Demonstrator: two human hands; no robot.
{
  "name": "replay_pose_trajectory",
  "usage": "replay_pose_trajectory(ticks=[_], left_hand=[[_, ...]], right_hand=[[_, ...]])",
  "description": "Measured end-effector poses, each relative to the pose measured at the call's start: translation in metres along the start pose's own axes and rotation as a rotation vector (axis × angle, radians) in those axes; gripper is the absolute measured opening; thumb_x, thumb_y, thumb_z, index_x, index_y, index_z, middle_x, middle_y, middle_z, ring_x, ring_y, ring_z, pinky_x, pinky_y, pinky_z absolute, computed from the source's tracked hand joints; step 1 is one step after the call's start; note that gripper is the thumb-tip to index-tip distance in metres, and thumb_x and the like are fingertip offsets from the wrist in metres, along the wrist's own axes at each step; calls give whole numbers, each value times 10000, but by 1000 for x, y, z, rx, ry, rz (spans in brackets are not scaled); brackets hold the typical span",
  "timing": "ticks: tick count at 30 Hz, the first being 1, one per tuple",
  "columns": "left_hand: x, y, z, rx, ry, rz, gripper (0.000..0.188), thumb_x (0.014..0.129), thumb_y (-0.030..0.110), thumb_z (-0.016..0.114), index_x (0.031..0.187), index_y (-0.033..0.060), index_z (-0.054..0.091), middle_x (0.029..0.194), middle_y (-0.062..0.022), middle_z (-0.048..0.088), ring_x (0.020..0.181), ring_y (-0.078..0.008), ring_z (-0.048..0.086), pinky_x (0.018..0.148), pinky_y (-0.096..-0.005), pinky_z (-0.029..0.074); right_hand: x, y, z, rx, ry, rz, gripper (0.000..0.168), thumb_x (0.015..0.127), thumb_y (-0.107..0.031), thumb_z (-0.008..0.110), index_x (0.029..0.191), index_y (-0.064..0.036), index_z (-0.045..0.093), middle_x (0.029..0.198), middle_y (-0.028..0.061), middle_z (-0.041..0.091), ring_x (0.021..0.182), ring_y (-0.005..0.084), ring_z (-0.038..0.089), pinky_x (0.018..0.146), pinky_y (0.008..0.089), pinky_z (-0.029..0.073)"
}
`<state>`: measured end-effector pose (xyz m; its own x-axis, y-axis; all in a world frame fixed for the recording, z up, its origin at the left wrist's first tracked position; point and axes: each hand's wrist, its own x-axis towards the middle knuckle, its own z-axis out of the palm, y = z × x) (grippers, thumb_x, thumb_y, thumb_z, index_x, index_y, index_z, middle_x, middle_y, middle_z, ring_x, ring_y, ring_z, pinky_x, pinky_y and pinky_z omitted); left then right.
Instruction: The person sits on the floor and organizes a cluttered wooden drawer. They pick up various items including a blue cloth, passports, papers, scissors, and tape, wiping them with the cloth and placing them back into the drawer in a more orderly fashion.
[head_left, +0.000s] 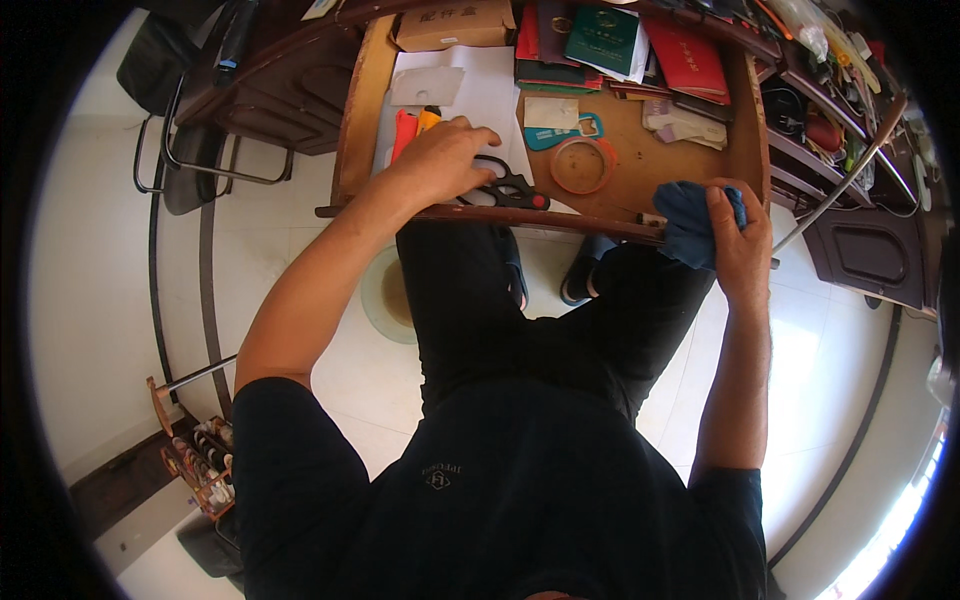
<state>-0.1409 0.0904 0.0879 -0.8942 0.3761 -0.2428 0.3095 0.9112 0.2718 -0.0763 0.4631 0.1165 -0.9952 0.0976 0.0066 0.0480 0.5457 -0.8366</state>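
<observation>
A wooden drawer (600, 225) is pulled out above my lap. My left hand (450, 154) is over its left front part, fingers spread beside the black handles of a pair of scissors (517, 191); whether a fingertip touches them I cannot tell. Red (404, 133) and orange (428, 118) tools, perhaps utility knives, lie just behind that hand. At the drawer's front right corner, my right hand (739, 232) grips a bunched blue cloth (684, 221). Between the hands lie a roll of tape (581, 165), a teal flat item (544, 138) and a small spool (651, 220).
Deeper in the drawer are a cardboard box (454, 26), white paper (487, 75), red booklets (688, 60) and a green booklet (602, 39). A basin (386, 296) stands on the floor by my leg. Cluttered shelves (817, 135) stand at the right, with a metal rod (832, 187) before them.
</observation>
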Motion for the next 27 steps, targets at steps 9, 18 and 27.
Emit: replay_pose_trajectory(ticks=[9, 18, 27], left_hand=[[7, 1, 7, 115, -66, 29, 310, 844, 155, 774, 1130, 80, 678, 1106, -169, 615, 1112, -368, 600, 950, -438, 496], [40, 21, 18, -25, 64, 204, 286, 888, 220, 742, 1104, 50, 663, 1060, -178, 675, 1023, -373, 653, 880, -462, 524], [85, 53, 44, 141, -78, 46, 258, 878, 310, 720, 994, 82, 683, 944, -162, 725, 935, -368, 701, 781, -492, 550]], right_hand=[[-2, 1, 2, 52, 5, -8, 356, 1020, -390, 648, 1085, -42, 691, 877, 76, 653, 835, 161, 630, 740, 313, 517], [-2, 0, 2, 90, -1, -21, 329, 1018, -356, 661, 1091, -37, 686, 879, 66, 651, 831, 146, 619, 747, 302, 519], [-2, -8, 2, 54, 43, -29, 259, 1012, -254, 651, 1054, 0, 677, 848, 76, 650, 808, 135, 586, 743, 303, 506]])
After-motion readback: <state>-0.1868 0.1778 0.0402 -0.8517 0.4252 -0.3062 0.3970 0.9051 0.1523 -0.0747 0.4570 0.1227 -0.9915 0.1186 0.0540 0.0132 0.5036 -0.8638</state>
